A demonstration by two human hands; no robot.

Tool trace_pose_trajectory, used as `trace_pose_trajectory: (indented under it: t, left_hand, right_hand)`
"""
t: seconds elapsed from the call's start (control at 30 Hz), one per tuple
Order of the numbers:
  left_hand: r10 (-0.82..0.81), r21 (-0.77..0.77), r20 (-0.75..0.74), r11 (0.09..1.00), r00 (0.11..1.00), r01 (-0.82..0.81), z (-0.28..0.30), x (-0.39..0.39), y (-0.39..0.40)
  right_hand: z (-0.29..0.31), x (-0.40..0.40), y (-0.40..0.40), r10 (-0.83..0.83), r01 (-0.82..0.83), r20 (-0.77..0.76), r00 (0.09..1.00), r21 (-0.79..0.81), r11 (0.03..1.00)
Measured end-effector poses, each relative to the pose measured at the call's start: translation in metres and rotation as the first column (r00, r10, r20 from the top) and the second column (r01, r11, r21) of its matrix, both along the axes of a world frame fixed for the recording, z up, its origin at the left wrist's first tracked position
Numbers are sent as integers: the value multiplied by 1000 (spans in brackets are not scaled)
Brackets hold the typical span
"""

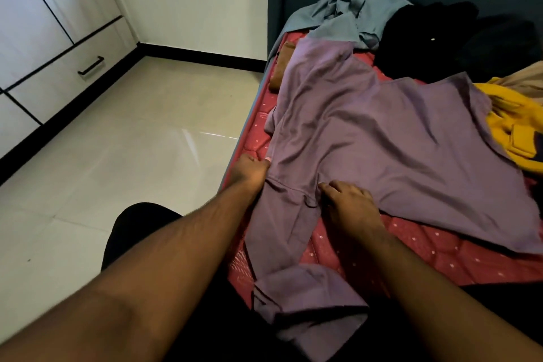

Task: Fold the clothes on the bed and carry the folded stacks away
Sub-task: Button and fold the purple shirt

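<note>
Head view showed the bed [440, 250], its red quilted cover dotted white, carrying only unfolded clothes; no finished stack was visible, so I judged the task barely begun. Largest item was the purple shirt [382, 132], thin, soft, wrinkled, spread flat across the near side with a cuffed sleeve trailing toward me. Behind it lay a grey garment [346, 12], a black heap [426, 35] and a yellow piece [511, 132], all crumpled. My left hand [249, 170] pinched the shirt's edge; my right hand [346, 203] rested on the cloth, fingers loosely spread.
</note>
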State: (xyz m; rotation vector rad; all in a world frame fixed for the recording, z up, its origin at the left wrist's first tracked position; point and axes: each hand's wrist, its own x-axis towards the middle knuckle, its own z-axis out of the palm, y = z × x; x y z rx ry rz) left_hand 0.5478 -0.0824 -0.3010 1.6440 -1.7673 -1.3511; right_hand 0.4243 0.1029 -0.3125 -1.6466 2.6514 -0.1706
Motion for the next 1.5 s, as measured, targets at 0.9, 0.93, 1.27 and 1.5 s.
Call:
trace_pose_trajectory:
  t: [0.9, 0.93, 1.27, 1.5]
  left_hand:
    - [-602, -199, 794, -131, 82, 971, -42, -120, 85]
    - [-577, -278, 806, -170, 133, 945, -48, -114, 85]
    - [-604, -317, 796, -355, 43, 879, -59, -101, 117]
    - [-607, -311, 783, -189, 139, 931, -39, -97, 95]
  right_hand:
    - [14, -242, 180, -946, 922, 229, 228, 263, 286]
    - [11, -246, 178, -944, 919, 265, 195, 288, 270]
    - [21, -246, 225, -949, 954, 276, 154, 208, 216]
    - [35, -212, 189, -902, 907, -98, 420, 88, 413]
